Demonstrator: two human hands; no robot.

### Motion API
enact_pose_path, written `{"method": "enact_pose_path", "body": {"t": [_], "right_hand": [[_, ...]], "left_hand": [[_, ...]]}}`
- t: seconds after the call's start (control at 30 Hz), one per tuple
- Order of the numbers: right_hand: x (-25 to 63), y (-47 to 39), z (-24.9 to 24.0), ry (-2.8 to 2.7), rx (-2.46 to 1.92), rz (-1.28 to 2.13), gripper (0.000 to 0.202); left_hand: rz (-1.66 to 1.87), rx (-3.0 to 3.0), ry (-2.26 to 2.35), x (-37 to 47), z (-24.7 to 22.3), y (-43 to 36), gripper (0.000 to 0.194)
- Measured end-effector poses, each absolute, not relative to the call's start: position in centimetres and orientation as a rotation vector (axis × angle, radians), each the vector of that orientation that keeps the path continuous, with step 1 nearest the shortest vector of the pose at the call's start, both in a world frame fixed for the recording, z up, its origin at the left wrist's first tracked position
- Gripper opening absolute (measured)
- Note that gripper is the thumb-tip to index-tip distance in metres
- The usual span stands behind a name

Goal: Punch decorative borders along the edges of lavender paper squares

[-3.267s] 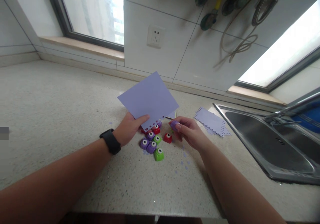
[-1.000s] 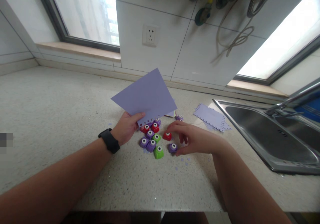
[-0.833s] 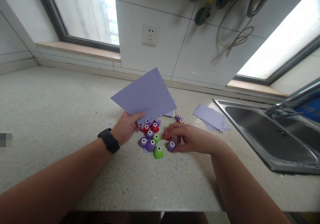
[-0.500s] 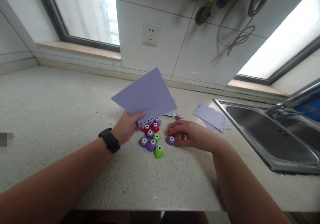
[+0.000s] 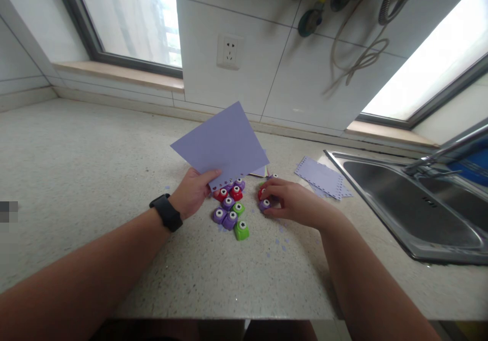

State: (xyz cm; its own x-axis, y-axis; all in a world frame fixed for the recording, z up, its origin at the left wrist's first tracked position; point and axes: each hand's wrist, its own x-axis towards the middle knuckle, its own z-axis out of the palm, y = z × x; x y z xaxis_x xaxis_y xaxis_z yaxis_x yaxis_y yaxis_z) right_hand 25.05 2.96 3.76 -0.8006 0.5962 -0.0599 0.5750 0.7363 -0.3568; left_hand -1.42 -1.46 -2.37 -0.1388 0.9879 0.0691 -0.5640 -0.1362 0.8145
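My left hand [image 5: 194,192] pinches a purple sheet of paper [image 5: 224,145] by its lower edge, where a row of small holes is punched. Below the sheet sit several craft punches: red [image 5: 236,193], purple [image 5: 230,221] and green [image 5: 241,230]. My right hand [image 5: 287,199] has its curled fingers around a purple punch [image 5: 265,205], with a red punch [image 5: 261,192] partly hidden at the fingertips. Another purple punch [image 5: 273,176] shows just behind that hand.
Purple sheets with punched edges [image 5: 320,176] lie right of the punches, beside a steel sink [image 5: 412,204] with a faucet [image 5: 430,159]. Small paper bits [image 5: 283,248] are scattered on the speckled counter [image 5: 95,178]. A tiled wall stands behind.
The purple punch at my right fingertips has moved slightly back and to the right. My left hand and its sheet have barely moved.
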Motion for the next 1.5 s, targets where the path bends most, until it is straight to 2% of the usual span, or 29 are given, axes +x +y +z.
{"method": "enact_pose_path", "body": {"t": [0.43, 0.63, 0.83, 0.93, 1.13, 1.33, 1.5], "right_hand": [[25.1, 2.9, 3.3, -2.746, -1.035, 0.402, 0.021], [24.3, 2.2, 3.0, -2.666, -0.902, 0.375, 0.015], [22.7, 1.2, 1.8, -2.801, -0.742, 0.432, 0.034], [22.2, 0.9, 1.7, -2.811, -0.713, 0.458, 0.037], [22.2, 0.8, 1.7, -2.819, -0.707, 0.465, 0.033], [22.3, 1.0, 1.8, -2.823, -0.709, 0.487, 0.016], [22.4, 1.0, 1.9, -2.828, -0.747, 0.45, 0.018]], "left_hand": [[1.61, 0.765, 0.776, -1.4, -2.4, -1.5, 0.062], [1.604, 0.771, 0.781, -1.5, -2.5, -1.4, 0.055], [1.597, 0.788, 0.786, -1.5, -2.8, -1.4, 0.058], [1.587, 0.803, 0.781, -1.5, -2.8, -1.5, 0.054], [1.573, 0.808, 0.804, -1.4, -2.5, -1.6, 0.058], [1.559, 0.813, 0.805, -1.4, -2.5, -1.6, 0.061], [1.56, 0.821, 0.793, -1.4, -2.5, -1.6, 0.06]]}}
